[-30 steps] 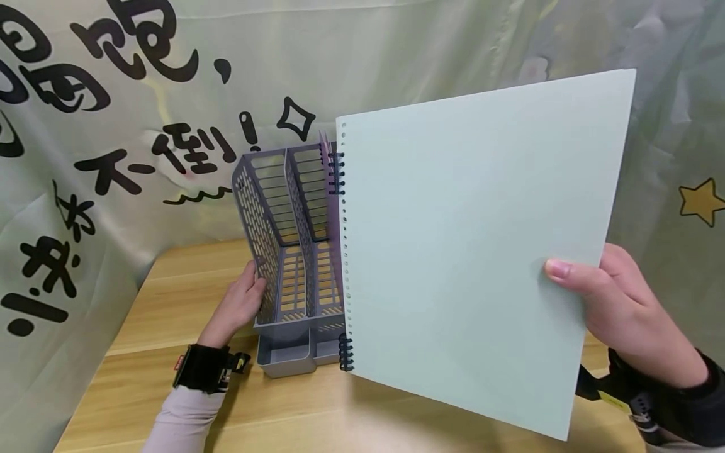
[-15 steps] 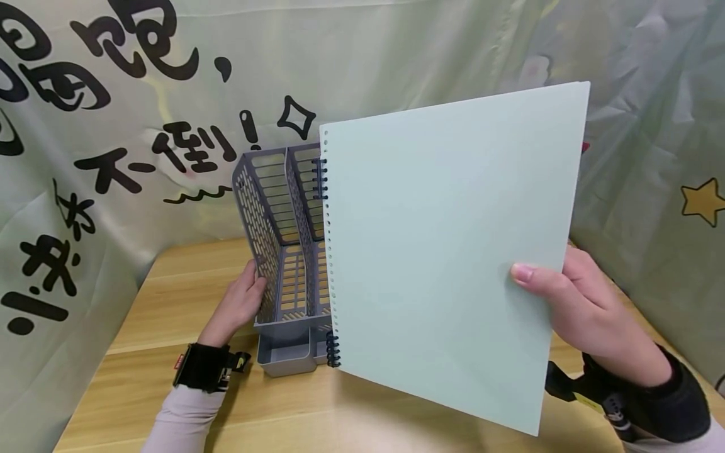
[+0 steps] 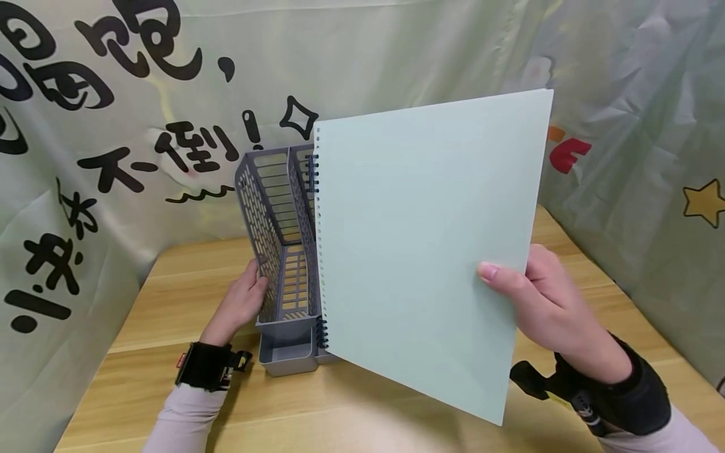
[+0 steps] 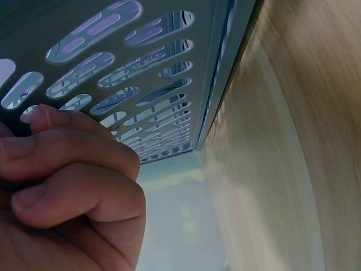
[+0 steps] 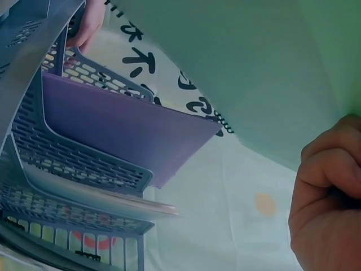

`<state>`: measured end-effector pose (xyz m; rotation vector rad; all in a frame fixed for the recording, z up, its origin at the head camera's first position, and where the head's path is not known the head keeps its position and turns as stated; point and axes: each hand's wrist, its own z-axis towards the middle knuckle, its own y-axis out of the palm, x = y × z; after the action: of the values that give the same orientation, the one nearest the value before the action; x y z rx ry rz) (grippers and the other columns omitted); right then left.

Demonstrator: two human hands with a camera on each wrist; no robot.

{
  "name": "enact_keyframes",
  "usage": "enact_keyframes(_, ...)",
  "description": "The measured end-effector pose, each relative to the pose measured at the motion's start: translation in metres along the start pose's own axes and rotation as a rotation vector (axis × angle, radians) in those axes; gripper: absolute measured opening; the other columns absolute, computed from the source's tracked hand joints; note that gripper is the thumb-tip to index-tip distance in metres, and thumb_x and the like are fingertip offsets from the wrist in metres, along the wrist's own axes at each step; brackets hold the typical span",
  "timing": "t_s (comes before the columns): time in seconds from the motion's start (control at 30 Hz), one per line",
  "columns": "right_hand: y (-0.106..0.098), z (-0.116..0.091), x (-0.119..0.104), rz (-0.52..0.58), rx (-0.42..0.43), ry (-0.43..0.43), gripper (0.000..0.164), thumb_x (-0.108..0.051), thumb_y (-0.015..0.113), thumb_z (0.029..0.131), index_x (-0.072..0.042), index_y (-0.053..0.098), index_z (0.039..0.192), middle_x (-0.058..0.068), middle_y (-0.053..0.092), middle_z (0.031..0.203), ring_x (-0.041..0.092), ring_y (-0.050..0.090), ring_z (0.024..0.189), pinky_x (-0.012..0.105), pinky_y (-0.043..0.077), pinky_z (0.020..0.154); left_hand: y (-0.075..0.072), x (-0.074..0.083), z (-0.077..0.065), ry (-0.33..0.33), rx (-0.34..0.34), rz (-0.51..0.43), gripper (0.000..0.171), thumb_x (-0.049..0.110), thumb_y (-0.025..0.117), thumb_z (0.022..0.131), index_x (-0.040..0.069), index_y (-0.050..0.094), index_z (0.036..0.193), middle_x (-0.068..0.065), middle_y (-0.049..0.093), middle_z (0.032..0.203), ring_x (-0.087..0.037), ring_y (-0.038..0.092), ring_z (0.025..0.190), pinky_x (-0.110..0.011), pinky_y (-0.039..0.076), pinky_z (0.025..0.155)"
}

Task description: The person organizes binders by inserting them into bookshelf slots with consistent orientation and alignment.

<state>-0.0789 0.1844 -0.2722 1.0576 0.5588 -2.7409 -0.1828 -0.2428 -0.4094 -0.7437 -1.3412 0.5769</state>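
Observation:
My right hand (image 3: 549,302) grips the right edge of a large spiral notebook (image 3: 419,251) with a pale green cover, thumb flat on the front face. The notebook is held upright and tilted, bound edge to the left, in front of a grey desktop file organizer (image 3: 286,329). My left hand (image 3: 240,302) holds the organizer's perforated left side wall, its fingers curled in the left wrist view. A purple folder or notebook (image 5: 124,124) stands in one slot in the right wrist view. The green notebook hides the organizer's right part from the head view.
Another slot holds pale papers or a thin book (image 5: 96,193). Small open bins (image 3: 289,352) line the organizer's front. The wooden table (image 3: 170,296) is bordered by a printed cloth backdrop (image 3: 396,63) behind and at both sides.
My right hand has carried the green notebook leftward, across more of the organizer's slots. The left hand stays on the side wall, and the organizer stands where it was.

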Motion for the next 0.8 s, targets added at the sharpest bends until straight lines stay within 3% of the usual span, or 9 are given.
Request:
enact_keyframes(0.2, 0.008, 0.004, 0.001, 0.042, 0.027, -0.018, 0.032, 0.018, 0.036, 0.089, 0.003, 0.064, 0.096, 0.009, 0.069, 0.091, 0.017, 0.069, 0.072, 0.023, 0.053, 0.057, 0.000, 0.001, 0.000, 0.004, 0.005, 0.008, 0.051, 0.019, 0.028, 0.105, 0.005, 0.018, 0.154, -0.028, 0.038, 0.143, -0.042, 0.045, 0.120, -0.055, 0.040, 0.089)
enact_keyframes(0.47, 0.014, 0.012, 0.002, -0.012, 0.017, -0.056, 0.023, 0.008, 0.042, 0.095, 0.003, 0.065, 0.094, 0.007, 0.069, 0.090, 0.015, 0.069, 0.072, 0.023, 0.053, 0.057, 0.000, 0.000, 0.001, 0.011, 0.009, 0.021, 0.052, 0.017, 0.028, 0.105, 0.005, 0.017, 0.154, -0.028, 0.037, 0.143, -0.043, 0.043, 0.122, -0.057, 0.039, 0.091)
enact_keyframes(0.8, 0.026, 0.023, 0.005, -0.037, 0.043, -0.100, 0.022, 0.006, 0.044, 0.094, 0.002, 0.065, 0.086, 0.008, 0.069, 0.084, 0.014, 0.067, 0.069, 0.022, 0.052, 0.056, 0.000, -0.001, 0.001, 0.018, 0.008, 0.012, 0.051, 0.019, 0.028, 0.105, 0.004, 0.019, 0.153, -0.028, 0.039, 0.141, -0.040, 0.048, 0.116, -0.053, 0.042, 0.086)
